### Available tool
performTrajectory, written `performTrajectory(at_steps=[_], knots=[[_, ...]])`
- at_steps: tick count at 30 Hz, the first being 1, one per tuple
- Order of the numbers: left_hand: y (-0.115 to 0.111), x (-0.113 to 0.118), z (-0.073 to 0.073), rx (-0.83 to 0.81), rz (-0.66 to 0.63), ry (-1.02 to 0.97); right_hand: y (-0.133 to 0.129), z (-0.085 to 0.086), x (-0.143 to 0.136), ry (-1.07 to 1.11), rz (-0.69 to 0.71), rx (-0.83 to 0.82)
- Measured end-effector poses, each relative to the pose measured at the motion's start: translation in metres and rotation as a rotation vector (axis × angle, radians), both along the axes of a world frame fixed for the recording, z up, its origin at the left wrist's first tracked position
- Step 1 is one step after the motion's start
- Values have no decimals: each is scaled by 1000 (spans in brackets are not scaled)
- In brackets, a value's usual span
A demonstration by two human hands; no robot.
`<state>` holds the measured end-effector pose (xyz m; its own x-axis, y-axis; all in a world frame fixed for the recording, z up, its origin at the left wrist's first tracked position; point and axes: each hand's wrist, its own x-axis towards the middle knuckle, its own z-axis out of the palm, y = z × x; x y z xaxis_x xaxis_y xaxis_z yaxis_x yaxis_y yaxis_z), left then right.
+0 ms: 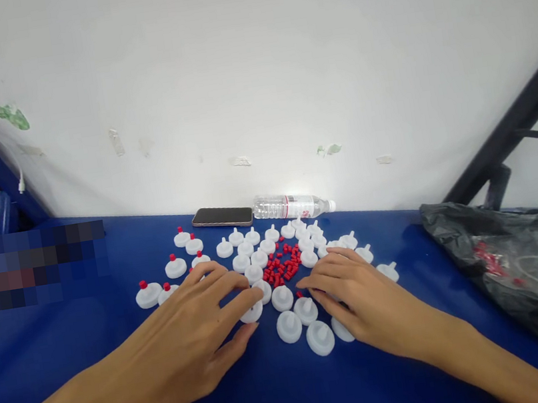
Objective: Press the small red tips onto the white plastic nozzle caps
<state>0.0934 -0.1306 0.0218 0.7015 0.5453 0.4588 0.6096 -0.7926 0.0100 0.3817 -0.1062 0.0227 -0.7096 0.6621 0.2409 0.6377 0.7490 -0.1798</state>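
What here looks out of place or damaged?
The wall looks scruffy, with torn tape scraps and green remnants stuck to it. The plastic bottle lies on its side beside the phone, but I see no spill.

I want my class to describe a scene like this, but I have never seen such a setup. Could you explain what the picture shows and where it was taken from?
There is no robot here: these are a person's bare hands. The single picture comes from a camera worn on the head, looking forward and down.

On the blue surface lie many white discs with spouts, around a pile of small red pieces. To the left are several discs with red tops. Behind lie a phone and a clear bottle on its side; on the right is a black plastic bag.

The left hand has a disc between finger and thumb; the right hand is over the discs. I cannot tell whether either grips anything.
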Motion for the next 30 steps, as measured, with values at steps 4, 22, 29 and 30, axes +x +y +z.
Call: performTrajectory(at_steps=[4,22,29,30], knots=[[-5,1,0,-31,19,-17,2,-4,1,-28,6,-5],[1,3,-13,78,-3,-134,0,0,2,200,29,124],[-1,4,-15,98,-19,-160,-17,2,-13,518,130,-8],[-1,5,-15,108,-23,-153,-19,1,-14,530,137,-18]])
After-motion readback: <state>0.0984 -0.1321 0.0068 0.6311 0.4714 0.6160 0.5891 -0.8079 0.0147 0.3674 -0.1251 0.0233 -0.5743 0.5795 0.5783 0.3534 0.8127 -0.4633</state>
